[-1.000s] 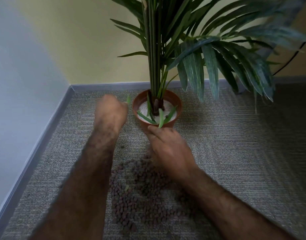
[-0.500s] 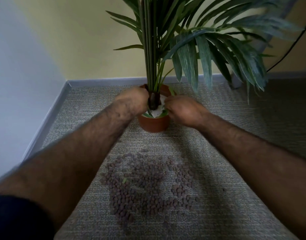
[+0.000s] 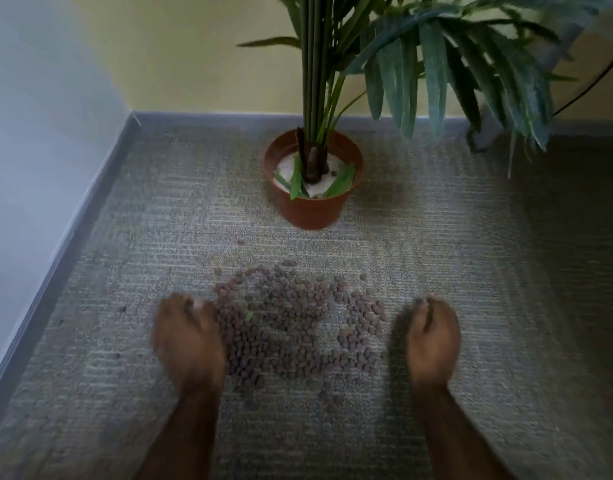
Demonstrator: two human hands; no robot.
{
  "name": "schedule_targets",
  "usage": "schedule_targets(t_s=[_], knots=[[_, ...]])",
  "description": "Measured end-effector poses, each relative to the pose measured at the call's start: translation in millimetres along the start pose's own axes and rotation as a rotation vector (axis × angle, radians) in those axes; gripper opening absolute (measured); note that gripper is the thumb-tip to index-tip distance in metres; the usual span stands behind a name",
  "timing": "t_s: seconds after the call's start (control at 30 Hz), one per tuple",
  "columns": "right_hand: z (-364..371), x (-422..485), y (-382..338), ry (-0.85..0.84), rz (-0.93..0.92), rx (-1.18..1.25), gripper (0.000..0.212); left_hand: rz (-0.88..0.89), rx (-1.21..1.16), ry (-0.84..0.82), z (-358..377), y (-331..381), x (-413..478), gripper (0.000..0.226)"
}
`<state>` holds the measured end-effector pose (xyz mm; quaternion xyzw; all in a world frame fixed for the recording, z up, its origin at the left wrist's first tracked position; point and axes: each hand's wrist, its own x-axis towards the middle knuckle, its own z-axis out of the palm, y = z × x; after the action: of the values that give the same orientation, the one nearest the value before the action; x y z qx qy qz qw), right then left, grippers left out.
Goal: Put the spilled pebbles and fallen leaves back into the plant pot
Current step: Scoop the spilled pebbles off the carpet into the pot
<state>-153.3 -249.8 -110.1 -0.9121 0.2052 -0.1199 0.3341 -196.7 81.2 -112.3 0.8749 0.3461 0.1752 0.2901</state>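
A terracotta plant pot point(image 3: 312, 213) stands on the carpet with a palm plant point(image 3: 419, 64) rising from white filling. Several green leaves point(image 3: 339, 183) lie inside the pot on the white surface. A wide patch of brown pebbles point(image 3: 298, 327) is spread over the carpet in front of the pot, with a small green leaf bit point(image 3: 249, 316) among them. My left hand point(image 3: 189, 341) rests at the left edge of the patch, fingers curled down against the pebbles and blurred. My right hand point(image 3: 433, 337) sits just right of the patch, fingers curled and close together, apart from the pebbles.
A grey skirting board point(image 3: 73, 230) and a pale wall run along the left. A yellow wall stands behind the pot. Palm fronds point(image 3: 505, 84) hang low at the upper right, and a dark cable point(image 3: 596, 81) crosses the wall there.
Both hands have left the pot rim and come back toward me, down to either side of the pebble patch. The leaves now lie inside the pot.
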Motion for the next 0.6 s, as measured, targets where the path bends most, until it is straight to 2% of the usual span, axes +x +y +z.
schedule_targets(t_s=[0.07,0.13,0.23,0.3,0.4,0.47,0.53,0.6], knots=[[2.5,-35.9,27.2,-0.049,0.061,-0.212,0.055,-0.213,0.115,0.012,-3.0,-36.7,-26.3,0.063],[12.4,-60.3,26.8,-0.098,0.085,-0.358,0.064,-0.290,0.164,-0.042,-1.1,-44.7,-42.9,0.073],[34.0,-76.5,-0.6,-0.209,-0.051,-0.368,0.072,-0.165,0.204,-0.162,12.2,-27.9,-48.7,0.074],[44.2,-80.0,-15.3,-0.248,-0.191,-0.338,0.071,-0.029,0.135,-0.210,20.2,-10.2,-50.4,0.073],[44.2,-73.4,-18.6,-0.192,-0.278,-0.244,0.063,0.196,0.008,-0.205,24.1,3.3,-48.7,0.067],[37.3,-54.8,-9.1,-0.125,-0.189,-0.203,0.060,0.181,0.014,-0.116,21.9,-3.1,-30.6,0.067],[28.5,-28.8,5.4,-0.097,-0.108,-0.252,0.061,0.043,0.059,-0.051,19.8,-17.2,-2.9,0.070],[23.8,-8.4,13.6,-0.146,-0.077,-0.336,0.066,-0.052,0.069,-0.092,20.0,-27.8,23.1,0.071]])
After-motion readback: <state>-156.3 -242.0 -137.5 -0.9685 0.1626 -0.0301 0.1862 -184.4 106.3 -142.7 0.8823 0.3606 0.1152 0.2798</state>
